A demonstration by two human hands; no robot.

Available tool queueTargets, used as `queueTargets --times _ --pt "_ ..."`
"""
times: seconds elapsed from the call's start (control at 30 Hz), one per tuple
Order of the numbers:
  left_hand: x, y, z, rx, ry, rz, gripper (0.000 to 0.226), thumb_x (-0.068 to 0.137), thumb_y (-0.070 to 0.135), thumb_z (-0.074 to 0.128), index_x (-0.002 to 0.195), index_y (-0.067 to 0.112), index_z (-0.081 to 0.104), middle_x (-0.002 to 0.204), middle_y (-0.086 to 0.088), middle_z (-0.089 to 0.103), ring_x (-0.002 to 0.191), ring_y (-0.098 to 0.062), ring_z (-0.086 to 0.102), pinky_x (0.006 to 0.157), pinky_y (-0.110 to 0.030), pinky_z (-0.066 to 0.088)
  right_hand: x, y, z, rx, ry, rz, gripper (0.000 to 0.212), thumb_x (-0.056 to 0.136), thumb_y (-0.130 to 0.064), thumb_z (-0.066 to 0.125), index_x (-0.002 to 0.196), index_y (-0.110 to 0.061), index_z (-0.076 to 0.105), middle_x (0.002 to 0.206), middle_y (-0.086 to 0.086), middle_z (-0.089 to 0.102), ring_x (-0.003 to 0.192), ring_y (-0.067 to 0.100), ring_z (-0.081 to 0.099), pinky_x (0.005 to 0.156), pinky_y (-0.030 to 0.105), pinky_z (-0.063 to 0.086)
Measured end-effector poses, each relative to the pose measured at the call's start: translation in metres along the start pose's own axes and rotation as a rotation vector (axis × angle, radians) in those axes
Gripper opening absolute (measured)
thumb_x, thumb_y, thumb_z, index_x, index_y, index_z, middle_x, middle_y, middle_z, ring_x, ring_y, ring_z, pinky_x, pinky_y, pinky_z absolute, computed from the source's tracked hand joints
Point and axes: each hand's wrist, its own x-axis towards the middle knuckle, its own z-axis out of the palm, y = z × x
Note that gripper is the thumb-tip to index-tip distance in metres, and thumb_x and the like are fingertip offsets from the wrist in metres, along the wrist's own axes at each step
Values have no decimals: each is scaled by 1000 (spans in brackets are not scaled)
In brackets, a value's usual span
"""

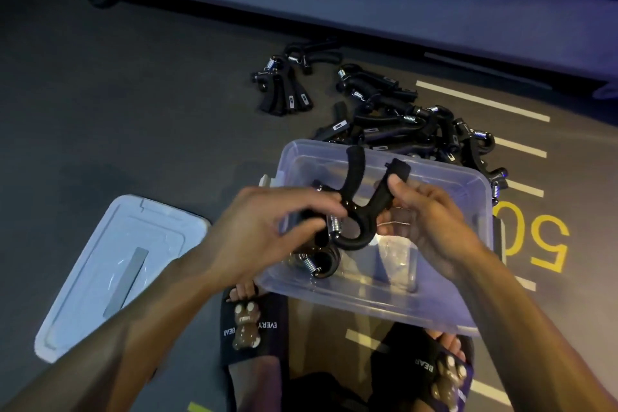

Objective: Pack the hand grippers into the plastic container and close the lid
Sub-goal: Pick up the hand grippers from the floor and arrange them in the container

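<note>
A clear plastic container point(444, 308) sits on the dark floor in front of my feet. Both hands hold one black hand gripper point(359, 211) above its open top. My right hand point(431, 214) pinches one handle with thumb and fingers. My left hand point(267, 227) grips the spring end and lower handle. Another black hand gripper point(317, 262) with a silver spring lies inside the container below. Its pale lid point(110, 264) lies flat on the floor to the left. A pile of several black hand grippers point(411, 124) lies just behind the container.
A smaller cluster of hand grippers point(284, 84) lies further back left. My feet in black slippers point(250, 338) are right under the container's near edge. White lines and a yellow number point(541, 241) mark the floor on the right. A raised platform edge point(334, 20) runs across the back.
</note>
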Motion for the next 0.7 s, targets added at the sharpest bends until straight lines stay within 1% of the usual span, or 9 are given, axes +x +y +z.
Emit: queueTargets --times 0.03,0.13,0.17,0.27,0.4,0.47,0.53,0.6,0.7 --pt "1 -6 -4 -12 53 -35 26 92 8 74 116 19 73 122 12 73 111 14 62 95 -8 47 0 3 -5 -73 -17 -3 27 90 -31 64 95 -4 68 80 16 73 62 23 69 59 33 58" --pt "12 -30 -8 39 229 -182 27 99 18 64 123 30 67 125 22 68 111 -9 69 99 -36 53 2 20 -5 -304 -52 24 18 99 -20 56 106 -6 65 90 16 75 66 22 70 68 39 62" --pt "18 -39 -4 71 260 -224 31 99 18 63 127 30 65 128 21 67 112 -13 69 99 -41 52 4 28 -1 -365 -54 32 15 100 -17 55 109 -8 64 90 16 74 65 22 69 70 41 62" --pt "30 -63 14 134 242 -306 43 99 18 61 142 22 55 141 12 58 131 -6 53 110 -36 43 12 42 13 -482 -81 38 20 102 -11 53 120 -13 60 90 15 72 64 22 67 70 40 61" --pt "21 -79 35 125 134 -337 48 105 27 51 152 18 42 160 7 38 146 -6 36 118 -40 36 23 44 20 -521 -114 40 24 103 -11 51 124 -19 57 90 10 70 67 26 68 67 33 62" --pt "16 -81 39 138 125 -325 48 107 30 46 154 19 39 164 11 30 149 -3 30 118 -43 35 26 44 21 -566 -127 43 24 103 -10 51 124 -19 57 93 12 68 70 36 69 69 37 63" --pt "15 -81 39 126 146 -333 47 109 33 41 155 21 37 164 12 30 149 -2 29 118 -45 36 30 45 22 -612 -123 52 24 102 -12 52 125 -18 57 101 17 68 78 45 71 73 43 63" --pt "16 -80 39 119 162 -348 48 110 33 37 156 21 35 164 12 31 149 -1 29 119 -43 35 34 46 23 -650 -125 59 24 102 -14 53 126 -15 57 103 19 68 79 43 72 74 47 62" --pt "16 -77 40 114 173 -373 48 111 34 34 158 24 31 163 14 32 148 2 28 120 -39 33 39 48 24 -821 -137 29 14 101 -24 56 113 -18 58 84 12 74 66 27 75 73 47 62"
